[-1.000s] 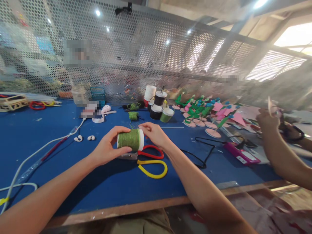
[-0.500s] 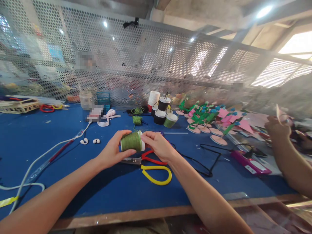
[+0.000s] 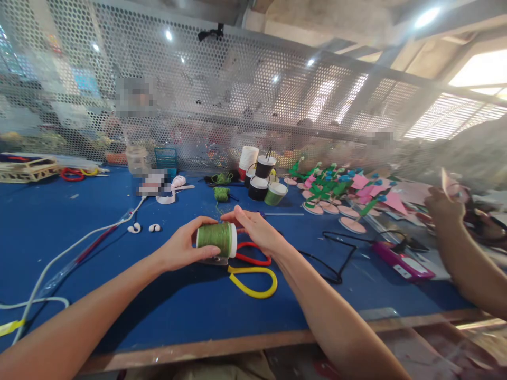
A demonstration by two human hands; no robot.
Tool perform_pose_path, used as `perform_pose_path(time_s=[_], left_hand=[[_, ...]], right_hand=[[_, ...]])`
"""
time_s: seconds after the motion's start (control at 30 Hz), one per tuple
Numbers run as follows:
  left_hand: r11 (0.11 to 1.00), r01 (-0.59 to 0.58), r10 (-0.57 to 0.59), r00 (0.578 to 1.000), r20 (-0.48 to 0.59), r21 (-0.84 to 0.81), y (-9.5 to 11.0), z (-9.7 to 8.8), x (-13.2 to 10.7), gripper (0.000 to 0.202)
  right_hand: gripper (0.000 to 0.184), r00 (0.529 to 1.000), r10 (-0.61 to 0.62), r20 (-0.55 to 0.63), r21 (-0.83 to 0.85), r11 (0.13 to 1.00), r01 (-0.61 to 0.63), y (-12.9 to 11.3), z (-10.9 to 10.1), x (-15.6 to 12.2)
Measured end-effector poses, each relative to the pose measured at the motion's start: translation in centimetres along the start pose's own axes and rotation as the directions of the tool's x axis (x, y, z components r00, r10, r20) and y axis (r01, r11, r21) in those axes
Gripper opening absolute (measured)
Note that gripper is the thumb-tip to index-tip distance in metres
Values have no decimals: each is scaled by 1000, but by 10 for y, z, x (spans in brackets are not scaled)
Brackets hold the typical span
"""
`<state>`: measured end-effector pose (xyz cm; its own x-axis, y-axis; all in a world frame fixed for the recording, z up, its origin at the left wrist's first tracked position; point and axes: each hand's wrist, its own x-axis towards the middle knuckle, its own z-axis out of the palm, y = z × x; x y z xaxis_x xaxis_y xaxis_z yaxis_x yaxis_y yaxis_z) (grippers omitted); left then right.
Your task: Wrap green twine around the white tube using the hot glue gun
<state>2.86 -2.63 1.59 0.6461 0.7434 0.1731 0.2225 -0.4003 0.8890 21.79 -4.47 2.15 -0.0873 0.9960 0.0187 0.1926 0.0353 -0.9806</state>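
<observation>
Scissors [image 3: 247, 266] lie just under the hands; bare blue table [image 3: 59, 221] stretches left.

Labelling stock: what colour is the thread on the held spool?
Green, wound on a spool with a white end; the head view shows it best.

A blue-topped workbench [image 3: 59, 221] with a wooden front edge [image 3: 222, 345] is spread beneath the fingers [image 3: 241, 219], and it is closed off well beyond them by a perforated metal screen [image 3: 198, 105] through which a blurred workshop is seen. Above and to the right of the fingers, bright daylight is admitted through a slatted window [image 3: 447, 116], and small ceiling lamps [image 3: 425, 17] are lit overhead.
</observation>
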Motion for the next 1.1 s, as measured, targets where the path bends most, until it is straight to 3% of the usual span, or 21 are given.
perform_pose_path(time_s=[0.33,0.53,0.73,0.9,0.97,1.1], left_hand=[[991,-108,109,994,-11,76,-8,2,0,51],[942,-229,220,973,67,246,-5,3,-3,49],[902,-309,304,950,66,302,-5,1,-4,48],[878,-294,273,956,109,378,-4,1,-3,45],[898,-249,239,968,74,363,-2,1,-2,46],[957,-132,145,989,-32,260,-3,-2,1,46]], right_hand=[[61,987,-141,76,62,989,136,-5,0,-3],[62,962,-243,125,86,969,233,-8,10,4],[68,972,-172,159,32,985,169,-12,14,11],[69,966,-13,259,82,997,-8,-6,12,16],[67,977,58,203,28,998,-65,-6,7,18],[51,986,46,-161,-305,948,-94,-8,-20,19]])
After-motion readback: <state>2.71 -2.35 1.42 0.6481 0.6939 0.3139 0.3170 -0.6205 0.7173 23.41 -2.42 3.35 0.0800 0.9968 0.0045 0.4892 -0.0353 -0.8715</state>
